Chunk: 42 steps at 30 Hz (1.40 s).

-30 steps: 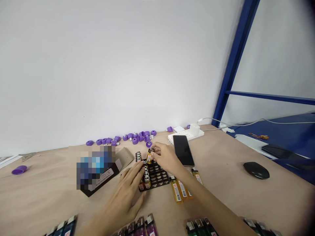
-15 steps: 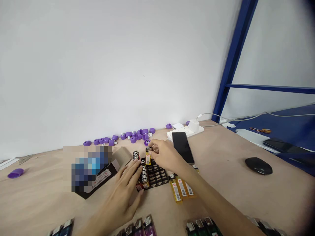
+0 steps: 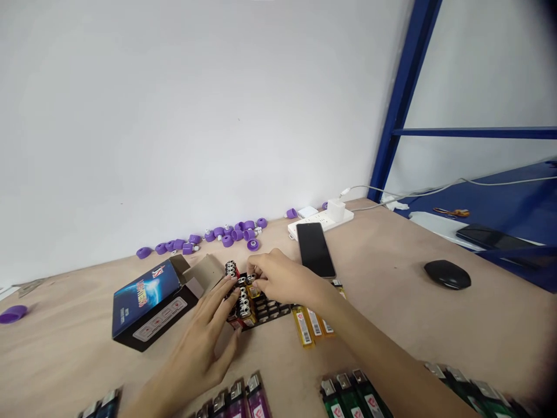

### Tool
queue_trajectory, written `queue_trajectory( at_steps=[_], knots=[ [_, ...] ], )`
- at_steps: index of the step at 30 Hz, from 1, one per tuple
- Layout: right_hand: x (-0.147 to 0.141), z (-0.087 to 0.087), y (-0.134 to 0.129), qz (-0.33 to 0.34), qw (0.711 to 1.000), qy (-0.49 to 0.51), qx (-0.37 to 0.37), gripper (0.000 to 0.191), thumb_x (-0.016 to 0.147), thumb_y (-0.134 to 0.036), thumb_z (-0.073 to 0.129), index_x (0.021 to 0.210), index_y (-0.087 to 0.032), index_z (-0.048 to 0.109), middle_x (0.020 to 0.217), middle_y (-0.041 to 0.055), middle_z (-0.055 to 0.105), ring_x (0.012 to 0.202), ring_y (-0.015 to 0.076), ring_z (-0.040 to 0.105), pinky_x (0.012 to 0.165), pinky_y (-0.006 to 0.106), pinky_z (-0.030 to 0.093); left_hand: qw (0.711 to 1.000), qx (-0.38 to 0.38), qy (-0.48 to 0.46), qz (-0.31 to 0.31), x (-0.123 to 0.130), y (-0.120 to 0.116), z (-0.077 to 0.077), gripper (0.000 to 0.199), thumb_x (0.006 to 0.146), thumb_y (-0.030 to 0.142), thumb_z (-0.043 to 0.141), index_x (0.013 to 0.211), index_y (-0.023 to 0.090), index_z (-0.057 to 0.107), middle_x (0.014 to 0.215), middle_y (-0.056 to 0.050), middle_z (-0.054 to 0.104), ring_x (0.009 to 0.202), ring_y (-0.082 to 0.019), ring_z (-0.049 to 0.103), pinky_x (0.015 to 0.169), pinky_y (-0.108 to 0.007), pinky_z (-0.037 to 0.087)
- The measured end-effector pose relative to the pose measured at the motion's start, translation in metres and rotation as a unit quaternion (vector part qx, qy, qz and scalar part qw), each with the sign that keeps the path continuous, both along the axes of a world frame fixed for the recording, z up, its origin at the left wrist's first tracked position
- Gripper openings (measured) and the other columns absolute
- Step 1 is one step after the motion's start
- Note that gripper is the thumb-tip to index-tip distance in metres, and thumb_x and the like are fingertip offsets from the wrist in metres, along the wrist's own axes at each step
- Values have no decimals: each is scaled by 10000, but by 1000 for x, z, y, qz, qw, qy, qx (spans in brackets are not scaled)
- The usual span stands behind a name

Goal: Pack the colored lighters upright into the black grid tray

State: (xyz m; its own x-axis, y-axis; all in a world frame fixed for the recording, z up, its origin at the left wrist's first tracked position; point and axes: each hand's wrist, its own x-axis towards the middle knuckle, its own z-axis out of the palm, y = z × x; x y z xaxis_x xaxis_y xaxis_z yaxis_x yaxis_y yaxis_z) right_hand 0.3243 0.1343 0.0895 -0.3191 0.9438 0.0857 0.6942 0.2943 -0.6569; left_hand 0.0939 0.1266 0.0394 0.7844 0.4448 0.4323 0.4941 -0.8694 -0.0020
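Observation:
My right hand [image 3: 287, 281] pinches a yellow lighter [image 3: 253, 291] by its top, upright at the far part of a black slotted tray [image 3: 274, 312]. How deep its base sits in the slot is hidden. Along the tray's left side stand rows of upright lighters [image 3: 244, 306] with metal tops. Fingers stretched, my left hand [image 3: 206, 337] lies against the left edge of these rows, its thumb apart near the tray's front corner. Several yellow lighters [image 3: 303, 327] lie flat to the right of the tray, partly beneath my right forearm.
A dark blue box [image 3: 150, 302] with raised flaps lies left. Purple lighters [image 3: 257, 399] and green lighters [image 3: 352, 395] line the near edge. Behind are purple caps [image 3: 237, 235], a phone [image 3: 315, 249] and a power strip [image 3: 322, 220]. A black mouse [image 3: 448, 274] sits right.
My right hand has lowered the yellow lighter and brought it left, against the standing rows. My left hand stays beside the rows. The whole view has shifted slightly.

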Motion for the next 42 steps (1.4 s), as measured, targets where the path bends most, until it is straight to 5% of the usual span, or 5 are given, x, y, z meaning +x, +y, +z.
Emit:
queue_trajectory(
  at_steps=[10,19,28,42],
  knots=[
    [7,7,1,-58,998,2,19,114,834,-125,578,921,-173,635,839,63,646,639,148,550,524,230,324,1000,-22,3,-12,3,2,-1,628,892,147,464,1483,135,249,1543,-194,324,1431,-338,298,1095,-574,410],
    [-5,-20,10,-117,990,54,48,137,887,-147,556,1005,-181,615,872,80,637,733,179,587,615,253,381,999,-43,-29,11,12,4,5,493,896,207,502,1372,165,384,1393,-180,481,1301,-331,443,1029,-519,461],
    [-7,-31,11,-55,994,88,25,96,889,-156,554,938,-200,623,868,40,674,706,139,618,590,207,408,1000,-11,-24,-2,9,9,1,577,895,171,503,1452,186,356,1409,-165,501,1281,-347,472,1028,-560,426],
    [-8,-26,4,43,998,-14,38,304,819,-20,498,1013,-194,655,937,86,701,770,195,661,575,235,397,1000,2,-20,-3,6,6,3,558,911,160,495,1454,172,367,1404,-145,530,1326,-307,454,1043,-480,455]
  ],
)
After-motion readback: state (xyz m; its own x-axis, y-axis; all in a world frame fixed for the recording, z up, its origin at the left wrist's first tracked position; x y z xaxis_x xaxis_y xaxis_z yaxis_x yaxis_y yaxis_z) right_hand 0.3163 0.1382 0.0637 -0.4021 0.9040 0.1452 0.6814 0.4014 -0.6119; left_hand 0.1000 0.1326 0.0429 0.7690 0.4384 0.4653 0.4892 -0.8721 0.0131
